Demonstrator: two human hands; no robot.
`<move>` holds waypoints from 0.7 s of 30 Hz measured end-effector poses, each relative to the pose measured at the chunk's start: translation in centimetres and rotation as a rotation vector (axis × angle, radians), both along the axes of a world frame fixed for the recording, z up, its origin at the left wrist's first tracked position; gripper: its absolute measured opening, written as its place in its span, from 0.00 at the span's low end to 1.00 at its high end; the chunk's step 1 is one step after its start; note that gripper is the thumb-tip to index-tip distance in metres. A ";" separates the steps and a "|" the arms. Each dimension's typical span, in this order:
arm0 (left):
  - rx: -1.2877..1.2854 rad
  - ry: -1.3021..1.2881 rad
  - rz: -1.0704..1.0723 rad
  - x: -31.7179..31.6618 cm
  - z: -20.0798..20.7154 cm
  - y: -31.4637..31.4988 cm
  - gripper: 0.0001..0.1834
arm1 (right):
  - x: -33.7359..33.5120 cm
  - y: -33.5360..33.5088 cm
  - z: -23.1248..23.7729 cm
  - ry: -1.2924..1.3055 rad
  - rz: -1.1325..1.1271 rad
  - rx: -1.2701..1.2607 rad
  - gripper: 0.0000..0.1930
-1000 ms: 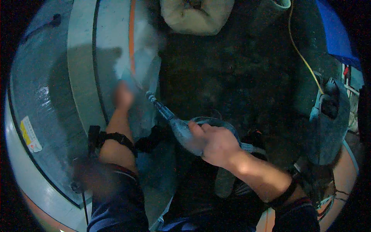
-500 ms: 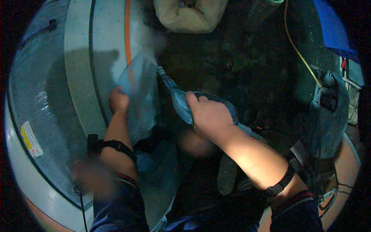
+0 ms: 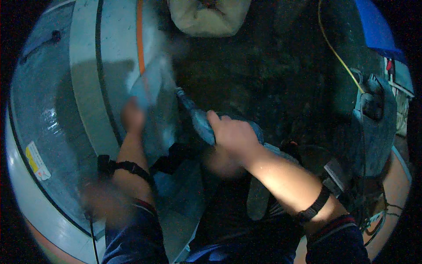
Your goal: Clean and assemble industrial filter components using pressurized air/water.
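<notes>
My right hand (image 3: 235, 134) is wrapped round a grey-blue, bottle-shaped tool (image 3: 202, 123). Its slim ribbed tip points up and left, towards the pale curved panel (image 3: 85, 88) on the left. Against that panel, my left hand (image 3: 133, 116) is closed, its fingers smeared by motion. A thin pale blue piece (image 3: 147, 88) extends from its fingertips across the panel's orange stripe (image 3: 140, 39); I cannot make out its kind. Black straps circle both forearms. The tool's rear end is partly hidden behind my right hand and wrist.
Up at the top sits a bulky beige object (image 3: 209, 22). On the right, a yellow cord (image 3: 340, 61) runs down to a grey-blue plastic container (image 3: 378, 132). Something bright blue (image 3: 384, 31) stands at the upper right. The floor between is dark.
My right hand and the tool have shifted slightly left and down. The left hand stays by the panel, now more blurred. The whole view has slid a little left.
</notes>
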State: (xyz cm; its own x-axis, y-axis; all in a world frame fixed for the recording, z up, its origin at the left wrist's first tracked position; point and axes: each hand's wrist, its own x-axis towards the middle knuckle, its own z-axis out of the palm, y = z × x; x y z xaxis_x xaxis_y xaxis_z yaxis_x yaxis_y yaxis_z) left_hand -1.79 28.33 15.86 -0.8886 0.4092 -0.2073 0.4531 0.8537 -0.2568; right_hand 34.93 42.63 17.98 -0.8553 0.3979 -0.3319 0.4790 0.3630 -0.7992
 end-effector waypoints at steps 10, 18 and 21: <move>0.138 0.042 -0.107 -1.3 -1.0 -1.7 0.18 | -0.7 0.9 -1.3 -0.134 0.036 -0.106 0.26; 0.239 -0.094 0.004 -3.6 -3.2 -2.3 0.21 | 0.4 -0.1 0.0 -0.123 0.034 -0.122 0.29; 0.279 -0.091 0.098 -6.0 -3.2 -3.2 0.22 | 1.3 -0.8 2.7 0.027 0.112 -0.182 0.31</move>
